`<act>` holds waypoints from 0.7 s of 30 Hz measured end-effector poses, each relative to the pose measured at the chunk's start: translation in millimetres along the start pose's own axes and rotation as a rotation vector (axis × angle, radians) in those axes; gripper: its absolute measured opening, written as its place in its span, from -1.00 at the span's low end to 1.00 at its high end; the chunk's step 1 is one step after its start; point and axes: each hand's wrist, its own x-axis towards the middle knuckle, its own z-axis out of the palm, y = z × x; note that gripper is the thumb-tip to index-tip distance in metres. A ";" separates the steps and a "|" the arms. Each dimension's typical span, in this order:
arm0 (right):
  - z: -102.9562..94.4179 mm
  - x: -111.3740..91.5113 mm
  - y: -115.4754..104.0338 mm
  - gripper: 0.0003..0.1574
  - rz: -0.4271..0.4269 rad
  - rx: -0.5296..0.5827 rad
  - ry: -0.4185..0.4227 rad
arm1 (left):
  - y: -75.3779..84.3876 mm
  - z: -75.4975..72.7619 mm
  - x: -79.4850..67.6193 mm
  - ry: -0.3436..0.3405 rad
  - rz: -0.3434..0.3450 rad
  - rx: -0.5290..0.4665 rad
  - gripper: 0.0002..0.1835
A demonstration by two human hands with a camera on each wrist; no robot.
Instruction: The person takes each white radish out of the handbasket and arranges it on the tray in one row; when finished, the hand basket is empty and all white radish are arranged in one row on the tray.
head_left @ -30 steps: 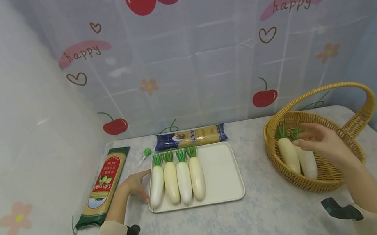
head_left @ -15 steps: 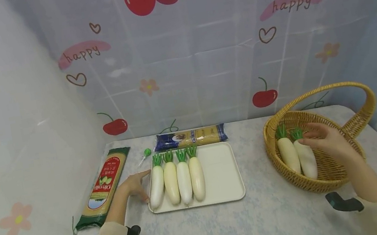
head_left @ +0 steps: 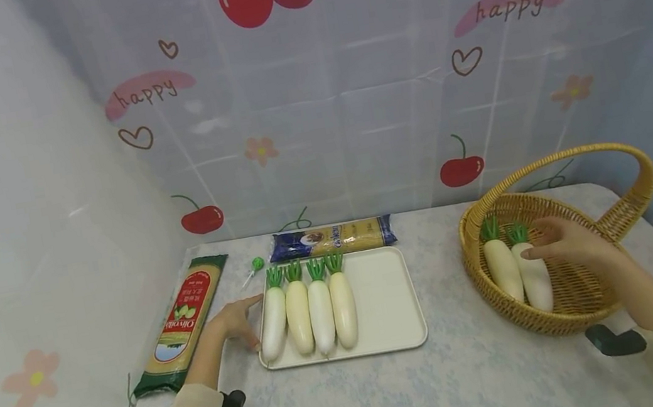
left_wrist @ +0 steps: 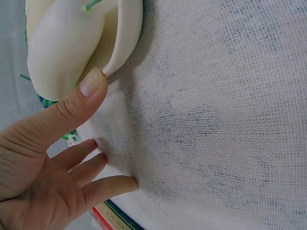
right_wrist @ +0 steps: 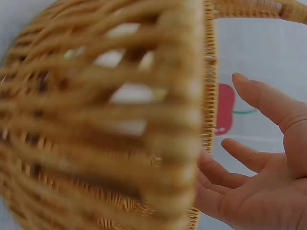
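Note:
In the head view my left hand [head_left: 235, 322] is at the left edge of a cream tray [head_left: 387, 301]. The left wrist view shows its thumb [left_wrist: 72, 108] touching the tray's rim, with the other fingers on the tablecloth. Several white radishes with green tops lie side by side on the tray, the outermost radish [head_left: 274, 324] closest to this hand. My right hand [head_left: 573, 243] hovers over a wicker basket [head_left: 554, 322], holding nothing, its fingers loosely bent and apart. Two radishes lie in the basket: a cream one [head_left: 503, 271] and a whiter one [head_left: 536, 280] beside the fingertips.
A blue-and-yellow pasta packet [head_left: 332, 239] lies behind the tray. Left of my left hand is a red-and-green pasta packet [head_left: 184, 321], and a green lollipop [head_left: 257, 264] lies near the tray's back corner. The basket's tall handle [head_left: 565, 154] arches over its far side.
My right hand has drawn a little to the right, away from the whiter radish, which stays in the basket. My left hand keeps its place at the tray.

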 end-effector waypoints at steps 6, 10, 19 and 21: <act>-2.0 5.9 0.5 0.16 -0.004 -0.153 -0.065 | 0.8 -1.5 -1.3 0.000 0.014 0.007 0.17; -4.6 8.6 -2.6 0.17 0.004 -0.197 -0.095 | 2.3 -3.0 -1.6 -0.003 0.020 0.009 0.16; -11.4 24.7 -1.3 0.13 0.045 -0.218 -0.174 | 1.2 -3.3 -0.7 -0.021 0.002 0.006 0.17; -12.1 27.9 -0.5 0.14 0.076 -0.187 -0.204 | 0.4 -3.0 -0.2 -0.024 0.001 0.004 0.17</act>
